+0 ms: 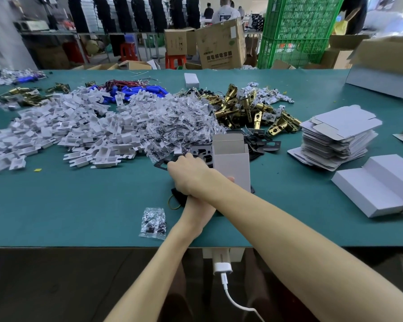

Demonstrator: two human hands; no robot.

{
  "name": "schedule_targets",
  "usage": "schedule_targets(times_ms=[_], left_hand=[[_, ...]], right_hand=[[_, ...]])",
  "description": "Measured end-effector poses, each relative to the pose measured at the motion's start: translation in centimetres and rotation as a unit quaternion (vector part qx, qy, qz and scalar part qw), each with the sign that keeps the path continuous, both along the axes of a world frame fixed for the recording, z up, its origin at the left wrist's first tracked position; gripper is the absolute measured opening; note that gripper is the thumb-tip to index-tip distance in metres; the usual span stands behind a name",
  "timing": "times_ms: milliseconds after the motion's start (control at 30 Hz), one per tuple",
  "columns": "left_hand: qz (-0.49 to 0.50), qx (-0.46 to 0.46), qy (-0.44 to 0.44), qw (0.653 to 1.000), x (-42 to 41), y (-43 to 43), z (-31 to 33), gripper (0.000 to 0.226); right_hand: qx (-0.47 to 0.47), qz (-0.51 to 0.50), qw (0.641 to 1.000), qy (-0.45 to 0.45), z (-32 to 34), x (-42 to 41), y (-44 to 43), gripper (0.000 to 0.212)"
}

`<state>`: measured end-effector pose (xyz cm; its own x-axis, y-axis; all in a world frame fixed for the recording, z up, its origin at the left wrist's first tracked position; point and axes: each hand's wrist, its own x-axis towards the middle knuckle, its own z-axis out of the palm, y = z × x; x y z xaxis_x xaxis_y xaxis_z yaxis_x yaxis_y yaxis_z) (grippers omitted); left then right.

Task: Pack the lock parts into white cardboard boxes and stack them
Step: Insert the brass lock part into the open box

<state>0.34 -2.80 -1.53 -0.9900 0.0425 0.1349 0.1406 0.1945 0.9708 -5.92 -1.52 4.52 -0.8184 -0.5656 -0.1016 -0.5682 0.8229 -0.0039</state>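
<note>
An open white cardboard box (230, 159) stands upright at the middle of the green table (79, 205). My left hand (199, 206) holds it from below; my right forearm crosses over and hides most of that hand, and only a thumb tip shows on the box front. My right hand (187, 173) reaches left of the box, its fingers curled down onto a black plate (162, 164) at the edge of a pile of black plates (201, 151). Behind lie heaps of white plastic pieces (68, 131), clear bags of small parts (177, 122) and brass latches (244, 110).
One bag of small parts (153, 223) lies near the front edge. Flat box blanks (337, 138) are stacked at right, with folded white boxes (379, 184) nearer me. Blue batteries with wires (135, 91) lie at the back. Brown cartons and a green crate stand beyond the table.
</note>
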Motion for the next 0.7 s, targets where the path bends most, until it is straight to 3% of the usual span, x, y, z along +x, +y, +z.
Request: schedule_targets(times_ms=[167,300,367,500,600,700], left_hand=[[0.001,0.009,0.014,1.0,0.1,-0.2,0.1,0.029],[0.016,0.014,-0.027,0.999,0.3,-0.2,0.3,0.029],[0.003,-0.012,0.005,1.0,0.4,-0.1,0.3,0.029],[0.002,0.003,0.018,1.0,0.0,-0.1,-0.1,0.016],[0.002,0.018,0.014,1.0,-0.1,-0.2,-0.6,0.019],[0.012,0.064,0.015,0.998,-0.3,-0.2,-0.8,0.025]], right_hand=[[-0.022,-0.003,1.0,0.004,0.1,0.2,0.2,0.015],[-0.025,-0.021,0.999,-0.01,-0.4,0.1,0.1,0.024],[-0.041,-0.018,0.999,-0.022,-0.3,-0.1,0.0,0.014],[-0.031,-0.007,0.999,-0.03,0.0,-0.2,0.0,0.036],[-0.036,0.009,0.999,-0.021,0.0,0.1,-0.1,0.021],[-0.088,0.015,0.996,0.005,-0.1,0.3,0.0,0.02]])
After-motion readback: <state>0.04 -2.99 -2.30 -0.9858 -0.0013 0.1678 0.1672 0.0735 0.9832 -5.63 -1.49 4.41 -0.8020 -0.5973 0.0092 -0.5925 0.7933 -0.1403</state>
